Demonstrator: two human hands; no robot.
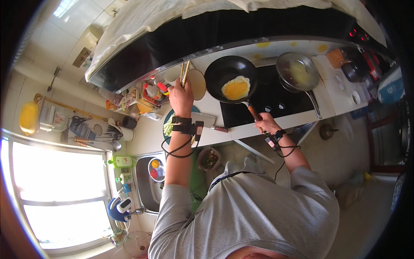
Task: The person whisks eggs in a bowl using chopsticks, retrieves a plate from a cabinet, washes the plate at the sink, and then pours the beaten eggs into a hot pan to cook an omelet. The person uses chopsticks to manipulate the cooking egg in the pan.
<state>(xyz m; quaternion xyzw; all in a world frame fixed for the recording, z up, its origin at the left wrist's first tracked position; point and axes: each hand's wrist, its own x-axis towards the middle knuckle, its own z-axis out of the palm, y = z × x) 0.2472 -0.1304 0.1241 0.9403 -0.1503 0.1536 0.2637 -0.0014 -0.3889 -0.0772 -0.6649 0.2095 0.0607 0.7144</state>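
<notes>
My right hand (267, 123) grips the wooden handle (254, 112) of a black wok (231, 64). In the wok lies a flat sheet of egg (236, 88), yellow in the middle with a pale, bubbly rim. The wok is over the left side of the black cooktop (271, 106). My left hand (181, 98) holds a pair of wooden chopsticks (185, 73) with their ends pointing away from me. Close beside that hand is a beige bowl (196, 84); whether the fingers touch it, I cannot tell.
A steel pan (298, 73) with yellowish contents stands on the cooktop's right. Under my left forearm, a cleaver (203, 119) and chopped greens (168, 126) lie on a green board (195, 109). Seasoning bottles (152, 92) stand behind. The range hood (226, 32) overhangs; a sink (147, 187) is left.
</notes>
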